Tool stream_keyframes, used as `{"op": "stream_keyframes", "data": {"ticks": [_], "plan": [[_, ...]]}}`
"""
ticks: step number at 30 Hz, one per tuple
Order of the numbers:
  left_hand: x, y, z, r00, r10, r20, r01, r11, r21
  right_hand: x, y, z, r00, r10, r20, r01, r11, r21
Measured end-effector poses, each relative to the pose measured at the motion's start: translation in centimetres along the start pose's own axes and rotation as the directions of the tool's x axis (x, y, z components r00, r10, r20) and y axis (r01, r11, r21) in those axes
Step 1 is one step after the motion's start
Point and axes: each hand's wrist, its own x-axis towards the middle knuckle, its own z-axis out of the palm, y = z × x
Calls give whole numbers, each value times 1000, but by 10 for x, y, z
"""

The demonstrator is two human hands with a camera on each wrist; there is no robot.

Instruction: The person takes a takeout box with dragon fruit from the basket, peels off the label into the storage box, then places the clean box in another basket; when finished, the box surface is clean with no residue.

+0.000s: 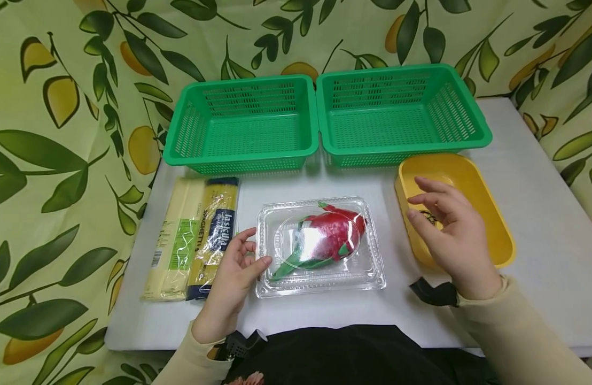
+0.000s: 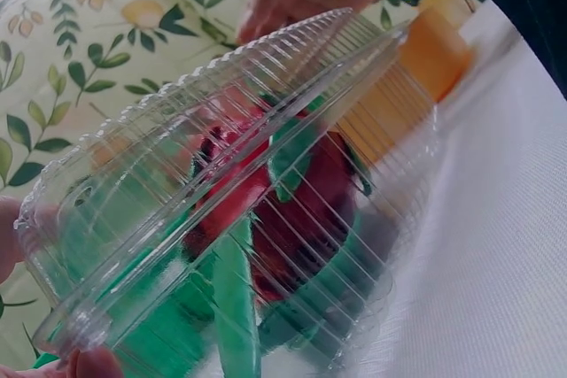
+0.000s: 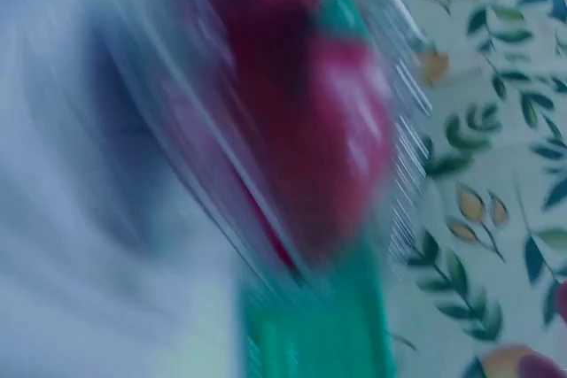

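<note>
A clear plastic clamshell box [image 1: 320,289] lies on the table with its lid down. Inside rests a red dragon fruit [image 1: 332,235] with green tips, seen through the plastic in the left wrist view too. My left hand [image 1: 232,286] holds the box's left end, thumb on the near side and fingers at the edge. Over the yellow tub [image 1: 483,214] hovers my right hand [image 1: 452,232], its fingers loosely bent with nothing between them. It is apart from the box. The right wrist view is blurred, with the dragon fruit [image 3: 301,121] recognisable.
Two green baskets [image 1: 248,162] [image 1: 406,152] stand side by side along the back. On the left lie a spaghetti pack [image 1: 219,230] and a pale pack of long pasta [image 1: 180,240], next to each other. Patterned cloth [image 1: 84,214] hangs behind and at the sides.
</note>
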Motion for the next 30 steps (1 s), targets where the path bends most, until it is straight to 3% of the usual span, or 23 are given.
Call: {"op": "stream_keyframes", "data": {"ticks": [3,5,9,14,26,30], "plan": [[-1,0,0,1000,14,3,-14,1000,-3,-18,-1,19,996,-92,21,89,990,105],[-2,-1,0,1000,20,5,-20,1000,-7,-28,0,29,994,-100,55,90,984,154],[-3,-2,0,1000,27,8,-27,1000,-13,-42,4,46,992,-48,121,19,974,227],[-2,-3,0,1000,29,12,-29,999,-16,-51,8,59,991,15,132,-54,953,297],[-1,-2,1,1000,25,16,-25,1000,-7,-61,12,79,986,75,149,-131,901,414],[0,-2,1,999,33,14,-33,999,-2,-61,12,82,986,93,140,-144,896,419]]}}
